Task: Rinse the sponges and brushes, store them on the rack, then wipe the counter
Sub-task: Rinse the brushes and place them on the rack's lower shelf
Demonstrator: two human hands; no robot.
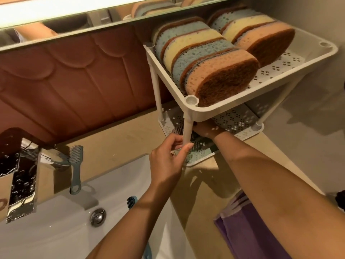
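Observation:
A white two-tier rack stands on the beige counter at right. Several sponges stand on edge in two rows on its top tier. Teal brushes with dark bristles lie on the lower tier. My left hand is at the rack's front leg, with thumb and fingers pinching the end of a teal brush there. My right hand reaches in under the top tier over the brushes, and its fingers are hidden. Another teal brush lies on the counter by the faucet. A blue-headed brush lies in the sink.
The white sink with its drain plug fills the lower left, and a wet chrome faucet stands at its left. A purple cloth lies on the counter at lower right. A mirror and brown padded panel line the back.

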